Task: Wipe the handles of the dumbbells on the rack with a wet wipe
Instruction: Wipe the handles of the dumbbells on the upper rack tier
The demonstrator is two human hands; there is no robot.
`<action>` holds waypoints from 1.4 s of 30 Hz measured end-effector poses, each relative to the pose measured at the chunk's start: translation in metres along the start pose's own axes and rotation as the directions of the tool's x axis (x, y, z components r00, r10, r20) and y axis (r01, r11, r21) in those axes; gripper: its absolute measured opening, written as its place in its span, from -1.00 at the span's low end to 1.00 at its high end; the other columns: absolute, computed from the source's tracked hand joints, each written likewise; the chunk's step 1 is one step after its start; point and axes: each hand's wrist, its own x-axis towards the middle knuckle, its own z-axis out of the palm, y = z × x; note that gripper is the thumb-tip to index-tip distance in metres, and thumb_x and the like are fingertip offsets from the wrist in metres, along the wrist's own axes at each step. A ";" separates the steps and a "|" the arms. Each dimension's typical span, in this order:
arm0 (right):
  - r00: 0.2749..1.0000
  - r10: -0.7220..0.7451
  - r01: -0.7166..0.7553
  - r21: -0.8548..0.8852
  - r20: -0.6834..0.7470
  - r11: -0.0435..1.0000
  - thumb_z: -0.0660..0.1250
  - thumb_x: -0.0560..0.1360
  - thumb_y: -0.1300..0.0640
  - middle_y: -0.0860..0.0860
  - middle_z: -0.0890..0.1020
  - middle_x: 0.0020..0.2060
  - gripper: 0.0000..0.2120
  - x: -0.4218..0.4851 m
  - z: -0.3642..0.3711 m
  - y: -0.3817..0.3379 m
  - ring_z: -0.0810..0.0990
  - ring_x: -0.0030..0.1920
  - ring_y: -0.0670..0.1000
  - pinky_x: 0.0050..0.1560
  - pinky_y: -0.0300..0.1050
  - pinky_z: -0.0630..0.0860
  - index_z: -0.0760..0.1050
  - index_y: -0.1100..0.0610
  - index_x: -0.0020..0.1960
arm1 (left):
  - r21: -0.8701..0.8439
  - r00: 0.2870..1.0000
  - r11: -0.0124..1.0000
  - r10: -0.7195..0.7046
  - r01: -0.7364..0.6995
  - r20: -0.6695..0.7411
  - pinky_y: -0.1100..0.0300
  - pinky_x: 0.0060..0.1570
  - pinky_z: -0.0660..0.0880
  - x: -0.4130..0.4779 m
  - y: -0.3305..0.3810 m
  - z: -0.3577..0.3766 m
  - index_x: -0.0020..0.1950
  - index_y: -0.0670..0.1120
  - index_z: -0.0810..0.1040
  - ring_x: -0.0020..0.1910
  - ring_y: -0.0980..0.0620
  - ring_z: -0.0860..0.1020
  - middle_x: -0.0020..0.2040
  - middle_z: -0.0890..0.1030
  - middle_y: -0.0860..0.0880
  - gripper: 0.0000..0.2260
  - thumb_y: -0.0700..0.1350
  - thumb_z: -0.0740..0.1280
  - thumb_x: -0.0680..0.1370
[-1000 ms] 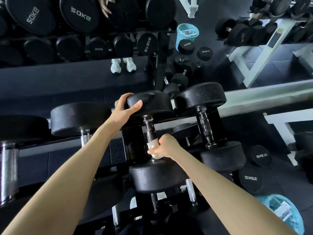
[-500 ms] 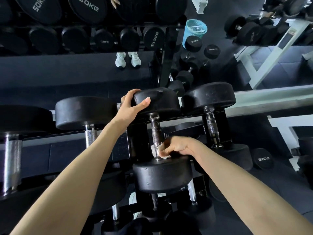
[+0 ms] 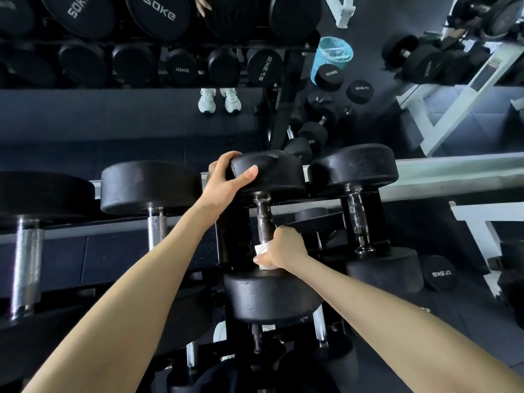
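Observation:
A black dumbbell lies on the rack (image 3: pixel 283 207) in front of me, its knurled steel handle (image 3: pixel 263 219) running from a far head (image 3: pixel 272 171) to a near head (image 3: pixel 269 296). My left hand (image 3: pixel 226 177) grips the left edge of the far head, thumb on top. My right hand (image 3: pixel 283 248) is wrapped round the low end of the handle with a white wet wipe (image 3: pixel 262 255) pressed against the steel; only a corner of the wipe shows under the fingers.
More dumbbells sit on the rack to the left (image 3: pixel 153 188) and right (image 3: pixel 354 171). A mirror behind shows large plates, white shoes and a blue bin (image 3: pixel 331 56). Loose dumbbells (image 3: pixel 439 273) lie on the dark floor at right, near white frames (image 3: pixel 476 222).
My right hand turned round the handle's low end with the wipe, from a fist to fingers pinching and back to a wrapped grip. The left hand kept its hold on the far head.

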 end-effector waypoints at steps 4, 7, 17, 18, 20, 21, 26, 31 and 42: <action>0.992 -0.010 -0.058 0.518 0.128 0.853 0.51 0.26 0.05 0.09 0.56 -0.28 -0.69 0.012 0.009 0.015 0.60 -0.18 0.09 -0.08 -0.08 0.51 0.52 0.27 -0.20 | 0.025 1.000 1.000 0.003 -0.003 0.019 0.17 0.23 0.30 -0.001 0.001 -0.001 0.36 0.12 0.31 0.32 0.02 0.31 0.38 0.22 0.02 -0.54 0.11 0.35 0.50; 0.977 -0.017 -0.148 0.726 0.215 0.672 0.52 0.31 0.19 0.02 0.59 -0.46 -0.82 0.016 0.009 0.028 0.58 -0.36 -0.01 -0.04 -0.11 0.53 0.55 0.25 -0.28 | 0.019 1.000 1.000 -0.013 0.012 0.025 0.10 0.33 0.30 0.000 0.000 -0.001 0.37 0.13 0.31 0.35 -0.01 0.30 0.38 0.21 0.02 -0.53 0.12 0.35 0.50; 1.000 0.001 -0.027 0.957 0.028 0.287 0.35 0.49 0.28 0.05 0.48 -0.40 -0.82 0.001 -0.009 0.010 0.43 -0.36 -0.03 -0.28 -0.24 0.39 0.45 0.21 -0.27 | 0.262 0.998 0.965 0.001 0.015 -0.063 0.18 0.25 0.31 -0.011 0.011 -0.013 0.43 0.12 0.29 0.31 0.03 0.34 0.38 0.31 -0.01 -0.49 0.17 0.31 0.51; 1.000 -0.013 0.025 0.920 -0.022 0.391 0.34 0.51 0.21 0.02 0.47 -0.42 -0.79 -0.005 -0.009 0.006 0.43 -0.38 -0.05 -0.29 -0.25 0.38 0.42 0.18 -0.28 | 0.327 0.978 0.945 0.081 -0.015 -0.191 0.27 0.17 0.33 -0.018 0.012 -0.014 0.39 0.07 0.36 0.24 0.06 0.41 0.32 0.40 -0.01 -0.55 0.12 0.31 0.52; 0.999 -0.034 0.029 0.868 -0.014 0.496 0.28 0.54 0.05 -0.06 0.49 -0.32 -0.81 -0.015 -0.007 -0.003 0.48 -0.27 -0.09 -0.15 -0.26 0.37 0.43 0.13 -0.19 | 0.357 0.878 0.931 0.235 -0.079 -0.418 0.44 -0.08 0.32 -0.042 0.012 -0.014 0.15 -0.01 0.54 0.03 0.10 0.51 0.09 0.57 0.02 -0.77 -0.03 0.32 0.52; 0.998 -0.042 -0.010 0.839 0.039 0.544 0.22 0.56 -0.03 -0.08 0.52 -0.17 -0.79 -0.018 -0.007 -0.004 0.51 -0.12 -0.09 -0.02 -0.23 0.34 0.46 0.12 -0.05 | 0.326 0.857 0.940 0.251 -0.105 -0.450 0.43 -0.13 0.35 -0.052 0.010 -0.012 0.02 -0.03 0.57 -0.06 0.09 0.54 -0.03 0.61 0.03 -0.88 -0.11 0.31 0.50; 0.992 -0.014 -0.075 0.672 0.126 0.737 0.06 0.62 -0.05 0.00 0.59 0.10 -0.61 -0.023 -0.015 0.009 0.52 0.16 0.04 0.16 -0.13 0.38 0.50 0.15 0.24 | 0.200 0.993 0.979 -0.014 0.037 -0.115 0.02 -0.13 0.61 -0.085 -0.015 0.010 -0.23 -0.01 0.60 -0.33 0.00 0.63 -0.33 0.65 -0.02 -0.84 -0.21 0.30 0.50; 0.993 -0.099 0.050 0.511 0.069 0.858 0.05 0.64 0.01 0.09 0.62 -0.04 -0.62 -0.034 -0.027 0.017 0.56 0.02 0.03 0.00 -0.13 0.41 0.55 0.21 0.09 | 0.504 0.986 0.853 -0.166 0.132 0.023 0.17 -0.33 0.41 -0.077 -0.043 0.041 -0.26 -0.20 0.60 -0.28 -0.10 0.57 -0.38 0.59 -0.09 -0.67 0.02 0.28 0.54; 0.960 0.038 0.162 0.662 -0.277 0.732 0.08 0.61 -0.04 0.26 0.63 -0.22 -0.55 -0.058 0.021 0.066 0.60 -0.14 0.25 -0.11 0.04 0.50 0.59 0.26 -0.09 | 0.154 0.945 0.933 -0.315 0.325 -0.083 -0.15 -0.19 0.56 -0.052 -0.079 0.061 -0.24 -0.36 0.54 -0.35 -0.05 0.50 -0.37 0.54 -0.17 -0.62 -0.02 0.42 0.48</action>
